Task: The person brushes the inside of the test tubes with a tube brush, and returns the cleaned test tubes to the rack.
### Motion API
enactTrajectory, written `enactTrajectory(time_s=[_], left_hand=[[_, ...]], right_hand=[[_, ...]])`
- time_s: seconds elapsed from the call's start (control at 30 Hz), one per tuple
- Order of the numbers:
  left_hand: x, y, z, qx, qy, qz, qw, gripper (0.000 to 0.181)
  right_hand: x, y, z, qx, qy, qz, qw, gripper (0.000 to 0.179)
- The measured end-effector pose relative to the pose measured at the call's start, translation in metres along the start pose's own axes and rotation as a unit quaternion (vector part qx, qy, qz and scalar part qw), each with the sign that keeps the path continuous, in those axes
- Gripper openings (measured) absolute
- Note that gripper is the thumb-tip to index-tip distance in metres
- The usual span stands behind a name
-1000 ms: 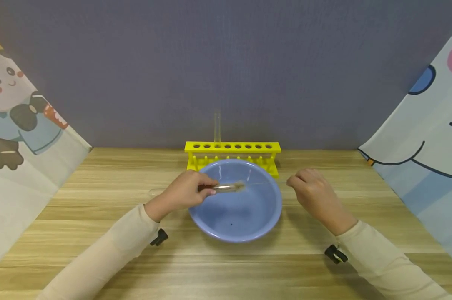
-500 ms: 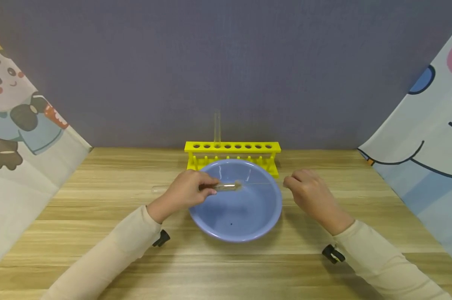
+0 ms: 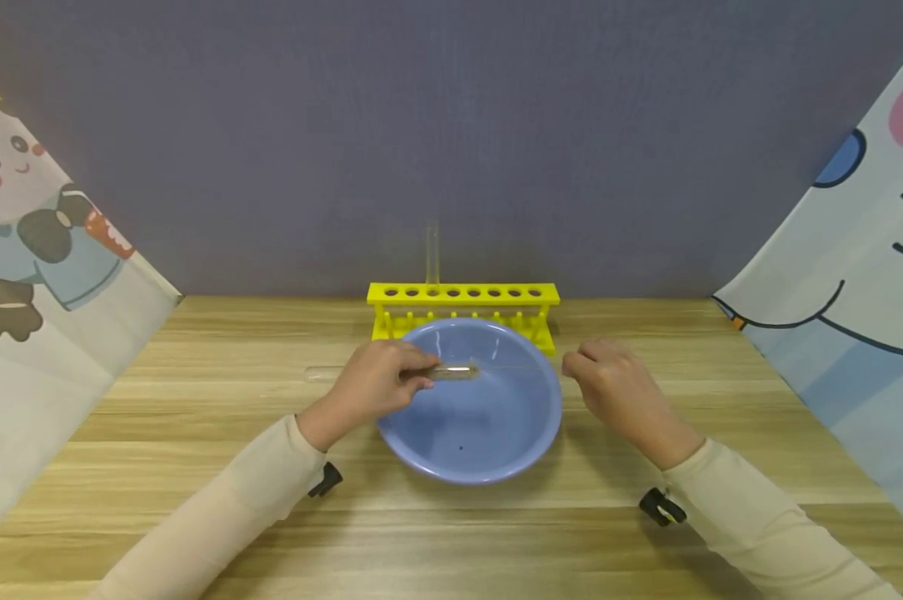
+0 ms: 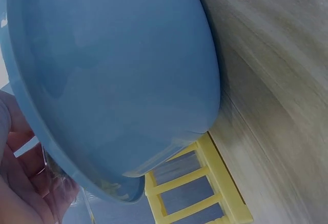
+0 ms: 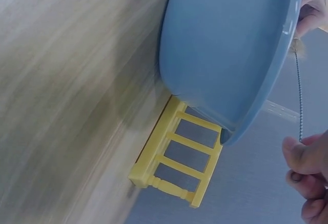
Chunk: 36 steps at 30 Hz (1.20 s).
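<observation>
Over the blue basin [image 3: 470, 442], my left hand [image 3: 380, 379] grips a clear glass test tube [image 3: 455, 372] lying level, its mouth facing right. The tube's closed end sticks out to the left behind the hand. My right hand [image 3: 616, 392], right of the basin, pinches the thin twisted-wire handle [image 5: 300, 96] of a test tube brush. In the right wrist view, pale bristles [image 5: 296, 46] show at the tube's mouth, beside the left fingers. In the head view the wire is a faint line between the hands.
A yellow test tube rack [image 3: 462, 293] stands behind the basin, partly hidden by it. A second clear test tube [image 3: 432, 254] stands upright in one of its holes. The wooden table [image 3: 436, 542] is backed by a grey panel [image 3: 451, 150], with printed cloths at both sides.
My right hand has moved slightly left, toward the tube. The bristles that stuck out of the tube's mouth have gone mostly inside. My left hand has stayed nearly in place.
</observation>
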<state>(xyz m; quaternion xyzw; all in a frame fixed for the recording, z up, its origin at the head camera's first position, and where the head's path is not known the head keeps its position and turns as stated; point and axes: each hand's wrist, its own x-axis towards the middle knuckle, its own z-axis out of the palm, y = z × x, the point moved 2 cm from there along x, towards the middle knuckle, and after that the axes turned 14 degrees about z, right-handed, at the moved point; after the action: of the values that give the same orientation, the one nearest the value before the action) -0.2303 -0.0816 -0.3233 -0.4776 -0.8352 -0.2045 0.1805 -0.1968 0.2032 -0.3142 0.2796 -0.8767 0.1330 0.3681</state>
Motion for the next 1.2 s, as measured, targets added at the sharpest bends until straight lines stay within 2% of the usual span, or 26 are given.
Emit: enactTrajectory(time_s=[0.27, 0.47, 0.73, 1.2], left_hand=[[-0.001, 0.001, 0.002, 0.037, 0.045, 0.027, 0.9979, 0.026], [0.0, 0.006, 0.001, 0.063, 0.065, 0.049, 0.9947, 0.03], [0.002, 0.009, 0.004, 0.078, 0.068, 0.057, 0.993, 0.03], [0.007, 0.015, 0.005, 0.114, 0.076, 0.069, 0.9881, 0.026]], right_hand=[[0.003, 0.001, 0.001, 0.014, -0.022, 0.018, 0.9995, 0.029], [0.004, 0.002, 0.003, 0.03, -0.032, 0.027, 0.9987, 0.027], [0.005, 0.001, 0.005, 0.061, -0.055, 0.042, 0.9957, 0.03], [0.01, -0.005, 0.004, 0.081, -0.079, 0.069, 0.9912, 0.031]])
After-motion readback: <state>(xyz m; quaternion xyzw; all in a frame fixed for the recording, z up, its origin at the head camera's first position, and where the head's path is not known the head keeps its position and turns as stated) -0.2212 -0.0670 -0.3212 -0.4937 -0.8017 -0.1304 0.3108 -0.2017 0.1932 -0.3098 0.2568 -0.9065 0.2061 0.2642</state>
